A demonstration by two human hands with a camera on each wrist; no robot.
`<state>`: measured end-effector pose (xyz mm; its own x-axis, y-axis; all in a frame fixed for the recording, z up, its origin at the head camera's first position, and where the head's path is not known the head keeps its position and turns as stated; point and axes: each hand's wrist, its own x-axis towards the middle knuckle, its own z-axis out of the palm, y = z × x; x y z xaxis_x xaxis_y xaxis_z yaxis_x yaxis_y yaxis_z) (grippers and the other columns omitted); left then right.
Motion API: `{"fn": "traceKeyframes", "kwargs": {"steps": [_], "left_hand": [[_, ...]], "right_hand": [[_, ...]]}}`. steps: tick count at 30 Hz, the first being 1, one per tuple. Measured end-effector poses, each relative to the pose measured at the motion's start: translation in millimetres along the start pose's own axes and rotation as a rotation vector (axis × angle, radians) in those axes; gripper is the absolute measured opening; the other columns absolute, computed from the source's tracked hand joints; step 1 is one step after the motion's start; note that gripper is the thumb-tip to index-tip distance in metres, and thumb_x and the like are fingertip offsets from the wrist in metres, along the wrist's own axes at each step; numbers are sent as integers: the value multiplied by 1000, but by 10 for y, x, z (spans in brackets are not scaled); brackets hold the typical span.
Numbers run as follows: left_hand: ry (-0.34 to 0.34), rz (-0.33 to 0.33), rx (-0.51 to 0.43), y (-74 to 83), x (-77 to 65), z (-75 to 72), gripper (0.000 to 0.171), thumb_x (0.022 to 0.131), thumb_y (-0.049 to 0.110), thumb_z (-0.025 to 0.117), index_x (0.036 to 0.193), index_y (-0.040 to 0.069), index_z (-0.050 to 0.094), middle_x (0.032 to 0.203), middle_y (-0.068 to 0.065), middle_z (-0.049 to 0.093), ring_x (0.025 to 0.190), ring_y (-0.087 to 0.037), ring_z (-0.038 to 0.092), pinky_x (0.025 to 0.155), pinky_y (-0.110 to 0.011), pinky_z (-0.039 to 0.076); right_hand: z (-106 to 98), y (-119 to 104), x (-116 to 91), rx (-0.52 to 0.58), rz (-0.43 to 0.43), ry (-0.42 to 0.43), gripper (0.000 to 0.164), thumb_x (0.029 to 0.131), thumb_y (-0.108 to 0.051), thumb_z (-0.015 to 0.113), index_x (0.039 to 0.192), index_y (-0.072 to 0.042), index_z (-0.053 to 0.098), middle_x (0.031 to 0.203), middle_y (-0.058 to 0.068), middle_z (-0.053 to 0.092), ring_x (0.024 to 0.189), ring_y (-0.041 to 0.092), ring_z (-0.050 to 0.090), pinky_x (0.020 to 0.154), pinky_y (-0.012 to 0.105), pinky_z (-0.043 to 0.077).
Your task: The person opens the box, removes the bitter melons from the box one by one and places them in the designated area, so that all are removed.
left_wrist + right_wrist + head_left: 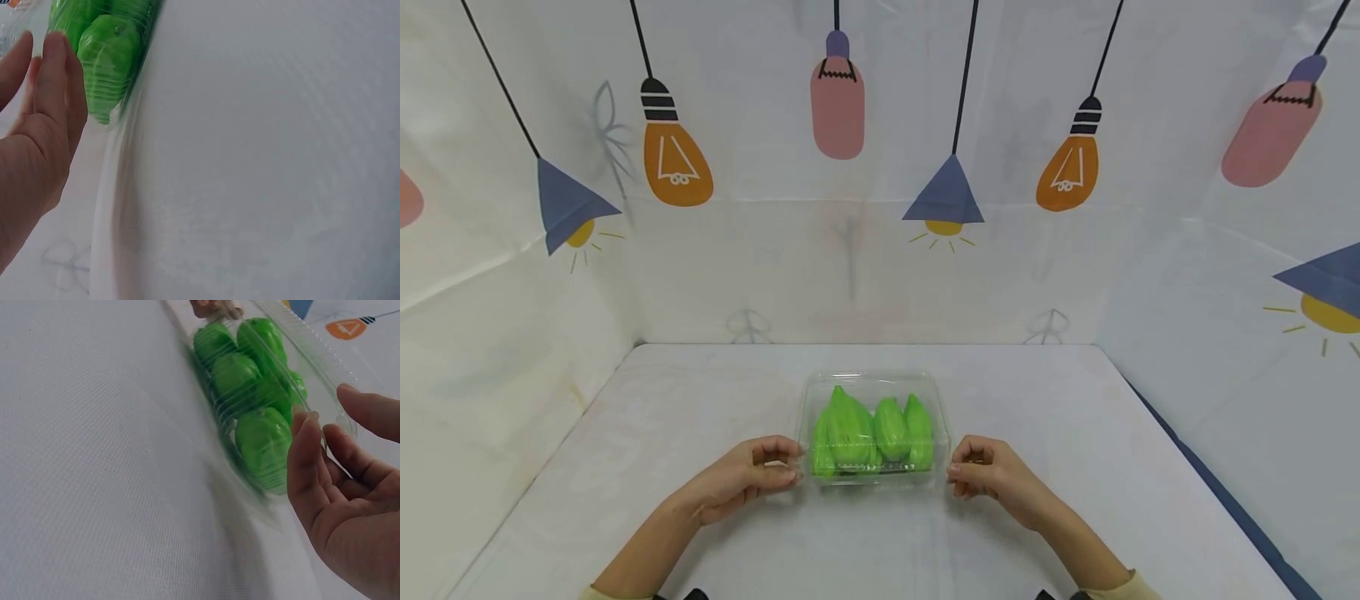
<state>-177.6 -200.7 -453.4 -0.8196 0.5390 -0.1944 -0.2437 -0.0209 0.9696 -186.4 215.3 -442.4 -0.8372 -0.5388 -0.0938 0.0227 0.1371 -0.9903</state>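
A clear plastic container (872, 379) with its lid over it sits on the white table, holding several green, ribbed, fruit-like pieces (850, 429). At its left edge is my left hand (748, 475); in the left wrist view the fingers (53, 81) are mostly straight, and the thumb stands apart from them. My right hand (996, 475) is at the front right corner. The right wrist view shows its curled fingers (306, 462) at the container's clear rim, with the edge running between them and the thumb above.
The white table (1060, 392) extends around the container to its back edge. Behind and beside it hang white sheets printed with lamps and bulbs, such as an orange bulb (677, 162). A dark blue strip (1225, 500) runs along the table's right side.
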Motion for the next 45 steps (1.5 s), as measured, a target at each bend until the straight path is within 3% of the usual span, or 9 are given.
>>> {"fn": "traceKeyframes", "kwargs": {"steps": [4,11,18,21,25,30,35,40,45], "left_hand": [[23,11,15,-2,17,27,31,95,11,65,121,-1,53,110,-5,58,102,-14,67,94,-28,56],[90,12,2,-1,51,69,23,96,12,64,113,3,51,96,-2,59,91,-13,69,86,-27,59],[92,8,-29,18,70,79,48,95,8,64,133,1,36,93,-1,58,87,-14,70,83,-27,60],[82,4,-25,25,74,71,53,94,9,66,135,3,32,93,-1,59,87,-14,69,83,-29,60],[66,7,-16,33,74,55,54,94,8,66,135,2,30,92,-1,59,88,-15,69,82,-29,60],[46,8,-13,36,74,37,54,95,6,63,136,0,28,91,0,58,89,-15,69,82,-29,60],[42,6,-16,33,81,25,51,95,5,63,135,2,30,93,-1,59,88,-15,70,82,-29,60],[47,-3,-21,33,83,22,52,95,3,62,135,3,29,94,-1,59,88,-14,70,81,-28,60],[59,-17,-18,40,81,27,65,95,5,64,144,3,21,95,-2,61,86,-14,70,80,-29,60]], "right_hand": [[3,-4,-1,-4,14,3,14,97,-15,61,96,-1,61,84,5,67,72,12,64,67,29,57],[33,-40,2,-80,41,84,22,95,-20,66,90,0,59,74,2,61,60,11,56,54,27,53],[47,-50,4,-180,-30,195,28,91,-21,71,94,2,56,73,1,57,59,9,52,54,29,50],[60,-45,12,-163,-50,240,30,89,-18,73,101,2,55,81,2,56,62,9,52,56,29,51],[70,-48,26,-133,-83,267,47,88,-14,74,125,2,50,95,8,56,66,10,56,58,29,52],[68,-55,40,-173,-142,277,61,88,-13,73,143,-13,46,111,20,57,71,11,62,61,29,54],[57,-66,36,-247,-215,280,63,90,-14,72,147,-23,47,126,24,58,79,13,65,65,30,56],[53,-79,26,-325,-263,308,51,92,-17,69,141,-14,55,128,19,62,88,10,67,68,31,58],[55,-101,35,-346,-275,313,44,93,-18,68,135,-7,60,127,13,66,93,7,68,72,32,59]]}}
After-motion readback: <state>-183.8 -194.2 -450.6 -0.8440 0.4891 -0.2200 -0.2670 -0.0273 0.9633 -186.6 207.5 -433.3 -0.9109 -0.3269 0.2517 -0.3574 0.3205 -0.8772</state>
